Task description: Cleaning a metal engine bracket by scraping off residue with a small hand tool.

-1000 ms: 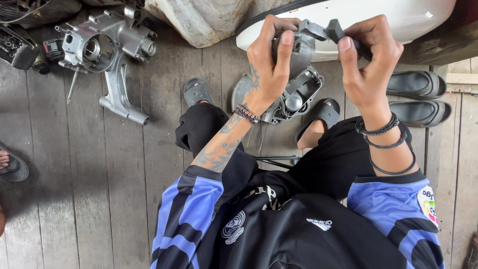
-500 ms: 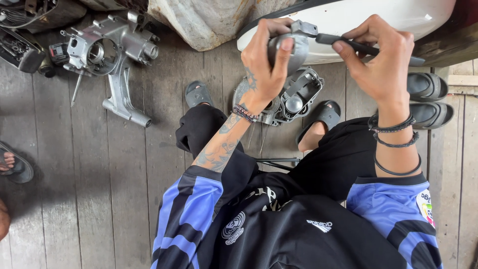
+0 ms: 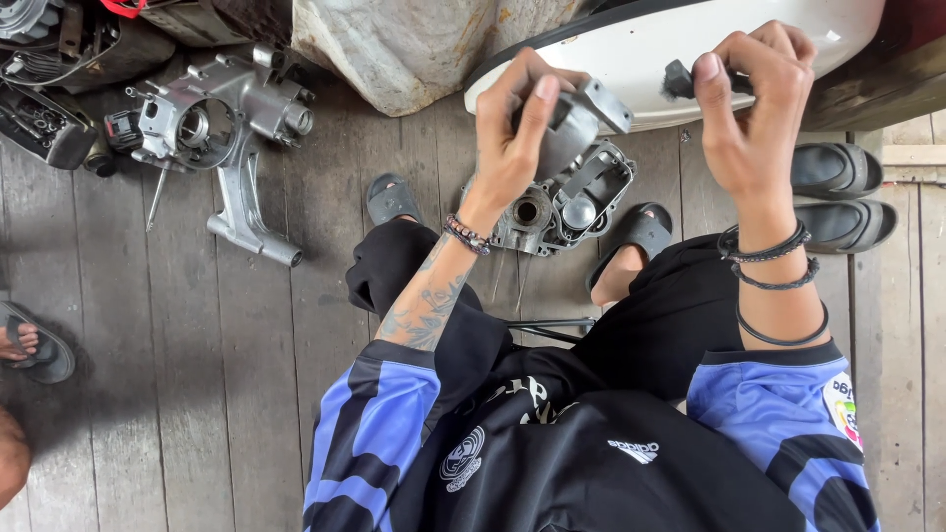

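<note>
My left hand is closed around a small grey metal engine part, held up in front of me. My right hand grips a dark tool by its handle, its tip now a short way right of the part. Below the hands, an open grey engine casing lies on the wooden floor between my sandalled feet. I sit in a blue and black jersey with bracelets on both wrists.
A larger silver engine casing lies at the upper left beside dark engine parts. A white curved panel and a grey sack sit ahead. A spare pair of sandals is at right; another person's foot at left.
My right hand has drawn the tool away to the right, out of contact with the part. My left hand has tilted the part slightly.
</note>
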